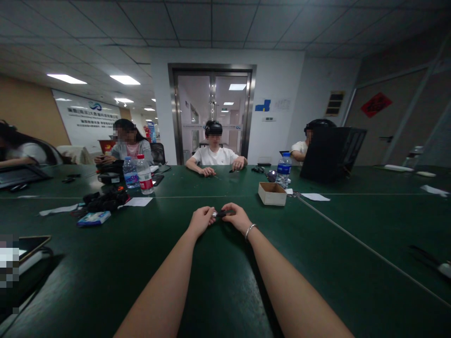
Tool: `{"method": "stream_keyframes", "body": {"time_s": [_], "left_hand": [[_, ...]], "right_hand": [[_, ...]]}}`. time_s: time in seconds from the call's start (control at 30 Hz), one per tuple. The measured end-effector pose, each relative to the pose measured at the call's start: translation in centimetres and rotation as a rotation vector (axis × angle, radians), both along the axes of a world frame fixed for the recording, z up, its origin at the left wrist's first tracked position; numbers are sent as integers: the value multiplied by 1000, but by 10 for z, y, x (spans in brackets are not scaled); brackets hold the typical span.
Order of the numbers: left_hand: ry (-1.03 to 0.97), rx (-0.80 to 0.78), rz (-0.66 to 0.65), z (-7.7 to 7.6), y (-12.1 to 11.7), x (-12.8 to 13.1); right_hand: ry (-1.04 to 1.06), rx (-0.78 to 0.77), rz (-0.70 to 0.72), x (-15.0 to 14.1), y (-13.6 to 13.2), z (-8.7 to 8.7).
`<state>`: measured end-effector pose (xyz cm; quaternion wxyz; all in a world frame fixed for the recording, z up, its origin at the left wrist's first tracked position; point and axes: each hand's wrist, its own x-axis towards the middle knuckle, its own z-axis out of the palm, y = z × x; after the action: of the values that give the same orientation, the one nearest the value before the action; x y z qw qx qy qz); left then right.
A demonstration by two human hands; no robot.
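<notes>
Both my arms reach forward over the dark green table [225, 281]. My left hand [201, 219] and my right hand [235, 218] meet at the table's middle. Between them lies a small dark object with a silver end [220, 214], which both hands pinch with curled fingers. A bracelet sits on my right wrist. The object is too small to name.
A small open cardboard box [272, 193] stands just beyond my hands. Water bottles [144, 174] and dark gear [104, 201] sit at the left, another bottle [283, 170] at the right. Three other people sit at the far side. A phone [31, 244] lies near left.
</notes>
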<state>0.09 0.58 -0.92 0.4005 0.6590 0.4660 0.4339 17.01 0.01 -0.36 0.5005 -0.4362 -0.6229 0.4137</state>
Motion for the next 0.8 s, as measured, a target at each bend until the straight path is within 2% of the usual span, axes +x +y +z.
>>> {"method": "stream_keyframes", "body": {"time_s": [0.33, 0.8], "left_hand": [[7, 0, 4, -3, 4, -1], [-95, -20, 7, -2, 5, -1]], "right_hand": [[5, -1, 1, 0, 0, 0], [65, -37, 35, 1, 1, -1]]}}
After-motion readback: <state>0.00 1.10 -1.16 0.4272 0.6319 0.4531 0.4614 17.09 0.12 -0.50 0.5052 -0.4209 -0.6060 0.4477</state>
